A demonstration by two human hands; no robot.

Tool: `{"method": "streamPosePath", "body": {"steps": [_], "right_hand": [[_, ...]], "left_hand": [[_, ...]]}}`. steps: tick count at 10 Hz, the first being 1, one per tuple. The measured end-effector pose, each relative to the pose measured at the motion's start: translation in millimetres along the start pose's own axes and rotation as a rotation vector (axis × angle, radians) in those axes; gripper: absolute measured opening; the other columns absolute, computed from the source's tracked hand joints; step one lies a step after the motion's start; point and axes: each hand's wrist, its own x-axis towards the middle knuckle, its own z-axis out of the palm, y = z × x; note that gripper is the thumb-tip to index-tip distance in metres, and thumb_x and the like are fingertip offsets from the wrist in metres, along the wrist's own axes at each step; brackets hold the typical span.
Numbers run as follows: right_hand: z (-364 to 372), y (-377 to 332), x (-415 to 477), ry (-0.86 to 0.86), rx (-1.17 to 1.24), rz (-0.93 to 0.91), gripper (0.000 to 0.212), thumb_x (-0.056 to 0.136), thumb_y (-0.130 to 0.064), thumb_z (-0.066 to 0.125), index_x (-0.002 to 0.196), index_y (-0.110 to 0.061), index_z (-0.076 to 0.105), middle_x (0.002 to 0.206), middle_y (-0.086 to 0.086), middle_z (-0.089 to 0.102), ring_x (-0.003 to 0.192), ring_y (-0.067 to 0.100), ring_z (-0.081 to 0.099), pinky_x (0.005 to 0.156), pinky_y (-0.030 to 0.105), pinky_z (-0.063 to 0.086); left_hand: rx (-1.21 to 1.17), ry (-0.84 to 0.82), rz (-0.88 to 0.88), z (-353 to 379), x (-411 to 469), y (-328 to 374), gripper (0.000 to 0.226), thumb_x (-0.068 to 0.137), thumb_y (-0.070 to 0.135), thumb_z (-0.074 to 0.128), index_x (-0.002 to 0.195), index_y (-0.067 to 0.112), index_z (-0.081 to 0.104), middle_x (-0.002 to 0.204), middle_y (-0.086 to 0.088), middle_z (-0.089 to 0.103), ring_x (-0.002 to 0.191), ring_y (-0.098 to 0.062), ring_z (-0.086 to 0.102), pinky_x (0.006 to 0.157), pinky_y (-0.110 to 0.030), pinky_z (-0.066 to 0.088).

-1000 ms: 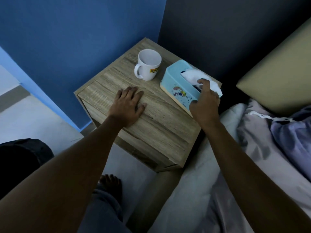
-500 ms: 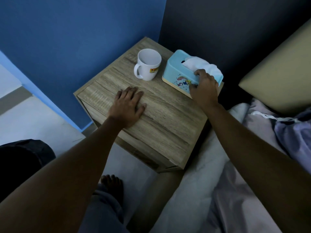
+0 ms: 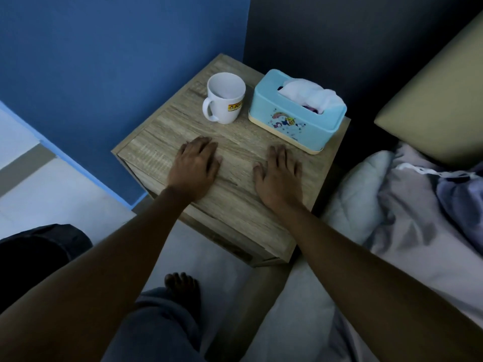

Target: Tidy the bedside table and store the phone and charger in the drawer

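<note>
Head view, only one camera: bedside table [image 3: 183, 131] is sitting in the corner between the blue wall [image 3: 117, 48] and a dark wall, bed [image 3: 392, 231] just beside it on the right. Its surface is light wood grain, and the drawer front is barely showing below the near edge, too foreshortened to tell whether it is fully closed. Phone and charger are not showing anywhere in frame.

Containers: white mug [image 3: 224, 97] is standing upright at the back of the surface, handle pointing left, yellow label on its side, inside looking empty. Light-blue tissue box [image 3: 295, 118] is standing just right of the mug, close but not touching, cartoon print on its front, cream base rim. White tissue [image 3: 311, 94] is bunching up out of the top slot.

Left hand [image 3: 196, 165] is lying palm-down on the surface, fingers spread forward, grip flat and holding nothing. Right hand [image 3: 281, 176] is lying the same way, palm-down just in front of the tissue box, not touching it, grip flat and holding nothing. Hands are well apart from each other.

Pillow [image 3: 433, 105] and rumpled bedding are lying at the right. Bare foot [image 3: 183, 286] is resting on the floor below the table.
</note>
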Motion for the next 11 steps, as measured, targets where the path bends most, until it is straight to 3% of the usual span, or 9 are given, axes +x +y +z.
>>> {"method": "streamPosePath", "body": {"steps": [1, 2, 3, 4, 6, 7, 8, 11], "right_hand": [[-0.2, -1.6, -0.1, 0.028, -0.008, 0.002, 0.072, 0.097, -0.056, 0.019, 0.155, -0.015, 0.015, 0.165, 0.012, 0.016, 0.152, 0.03, 0.009, 0.122, 0.054, 0.005], [0.1, -2.2, -1.4, 0.045, -0.021, 0.016, 0.073, 0.095, -0.056, 0.021, 0.155, -0.015, 0.017, 0.164, 0.012, 0.018, 0.152, 0.03, 0.011, 0.121, 0.054, 0.007], [-0.6, -2.5, -0.2, 0.039, -0.019, 0.021, 0.073, 0.095, -0.057, 0.02, 0.155, -0.016, 0.017, 0.164, 0.011, 0.017, 0.152, 0.03, 0.01, 0.122, 0.054, 0.007], [-0.6, -2.5, -1.0, 0.054, -0.012, 0.024, 0.072, 0.095, -0.056, 0.022, 0.155, -0.016, 0.018, 0.164, 0.012, 0.018, 0.152, 0.03, 0.011, 0.122, 0.054, 0.008], [-2.4, -2.3, 0.0, 0.056, -0.013, 0.025, 0.072, 0.095, -0.057, 0.02, 0.155, -0.017, 0.017, 0.164, 0.011, 0.018, 0.152, 0.029, 0.01, 0.122, 0.052, 0.006], [-3.3, -2.7, -0.1, 0.063, -0.014, 0.023, 0.072, 0.095, -0.057, 0.022, 0.154, -0.017, 0.018, 0.164, 0.012, 0.019, 0.152, 0.029, 0.011, 0.122, 0.052, 0.008], [-5.4, -2.5, -0.1, 0.06, -0.013, 0.016, 0.071, 0.095, -0.057, 0.024, 0.154, -0.017, 0.019, 0.163, 0.012, 0.019, 0.152, 0.029, 0.012, 0.122, 0.053, 0.009], [-2.0, -1.0, 1.4, 0.087, -0.022, 0.017, 0.071, 0.096, -0.056, 0.027, 0.154, -0.017, 0.02, 0.163, 0.011, 0.02, 0.152, 0.029, 0.013, 0.122, 0.052, 0.009]], "left_hand": [[-0.11, 0.058, 0.015, 1.4, 4.0, 9.5, 0.042, 0.102, 0.033, 0.043, 0.139, 0.016, 0.05, 0.142, -0.011, 0.052, 0.132, -0.025, 0.047, 0.113, -0.045, 0.035], [-0.373, 0.18, -0.141, 3.2, 35.1, 32.4, 0.039, 0.096, 0.026, 0.055, 0.133, 0.013, 0.054, 0.133, -0.011, 0.056, 0.119, -0.023, 0.055, 0.101, -0.041, 0.048], [-0.609, 0.278, -0.343, 1.6, 61.8, 44.9, 0.043, 0.089, 0.024, 0.065, 0.128, 0.009, 0.053, 0.13, -0.011, 0.055, 0.116, -0.022, 0.055, 0.098, -0.039, 0.049], [-0.729, 0.364, -0.504, 2.6, 97.4, 45.4, 0.062, 0.074, 0.03, 0.081, 0.12, 0.007, 0.047, 0.123, -0.011, 0.054, 0.111, -0.023, 0.055, 0.094, -0.039, 0.051], [-0.636, 0.351, -0.538, 8.1, 142.2, 22.2, 0.073, 0.061, 0.04, 0.086, 0.117, 0.015, 0.046, 0.119, -0.006, 0.059, 0.109, -0.023, 0.059, 0.091, -0.04, 0.053], [-0.622, 0.331, -0.522, 9.6, 158.4, 9.5, 0.068, 0.064, 0.037, 0.086, 0.116, 0.014, 0.048, 0.119, -0.006, 0.061, 0.109, -0.023, 0.059, 0.091, -0.039, 0.052], [-0.541, 0.336, -0.539, 11.0, 171.8, 1.7, 0.058, 0.068, 0.037, 0.082, 0.112, 0.014, 0.051, 0.116, -0.005, 0.065, 0.108, -0.025, 0.061, 0.094, -0.046, 0.051], [-0.36, 0.285, -0.508, 16.1, 176.0, 8.2, 0.06, 0.075, 0.046, 0.072, 0.12, 0.012, 0.052, 0.126, -0.01, 0.059, 0.121, -0.03, 0.052, 0.103, -0.05, 0.042]]}}
